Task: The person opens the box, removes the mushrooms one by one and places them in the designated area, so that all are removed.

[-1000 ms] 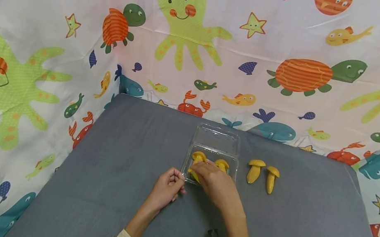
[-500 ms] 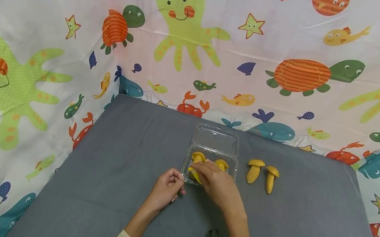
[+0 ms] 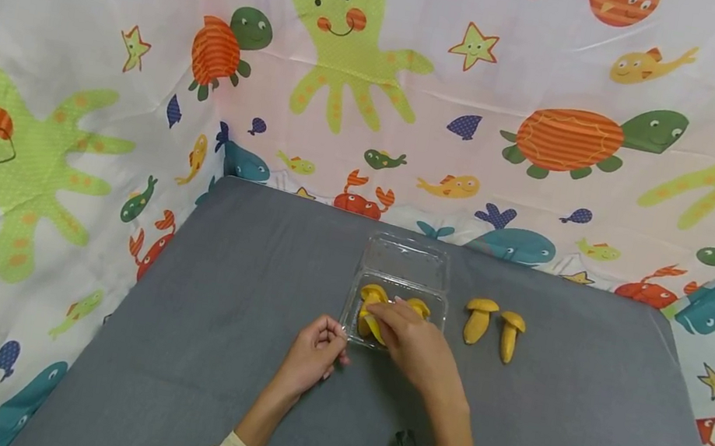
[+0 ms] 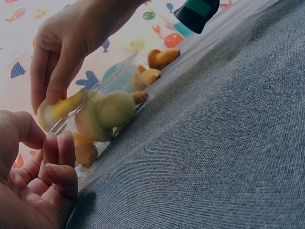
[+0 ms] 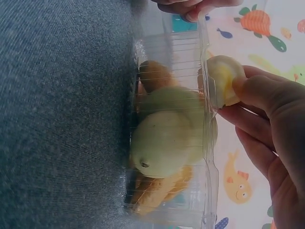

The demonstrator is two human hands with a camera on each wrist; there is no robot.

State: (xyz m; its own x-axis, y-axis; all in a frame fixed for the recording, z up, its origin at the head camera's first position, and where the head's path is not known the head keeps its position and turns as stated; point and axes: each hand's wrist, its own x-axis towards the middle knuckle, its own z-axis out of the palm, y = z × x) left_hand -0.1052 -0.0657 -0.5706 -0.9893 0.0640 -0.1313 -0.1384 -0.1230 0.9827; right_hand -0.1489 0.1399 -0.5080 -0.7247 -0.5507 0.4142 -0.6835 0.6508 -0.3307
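Note:
A clear plastic clamshell box (image 3: 345, 327) stands open with yellow mushrooms in it, two of their caps (image 3: 374, 292) showing in the head view. My left hand (image 3: 317, 346) pinches the box's rim at the near left corner. Over the box's near part, my right hand (image 3: 418, 344) holds a yellow mushroom (image 4: 74, 101) between thumb and fingers. The pale cap of this held mushroom (image 5: 224, 78) is at the rim in the right wrist view. Through the box wall, pale round caps (image 5: 162, 143) and tan stems show. My right fingers hide part of the contents in the head view.
Two more yellow mushrooms (image 3: 478, 322) lie on the grey cloth to the right of the box. The raised clear lid (image 3: 406, 261) extends behind it. A sea-animal printed curtain (image 3: 367, 82) closes off the back and sides of the table.
My right hand shifts slightly right, and the mushroom in its fingers moves a little up and right over the box. The left hand stays at the rim.

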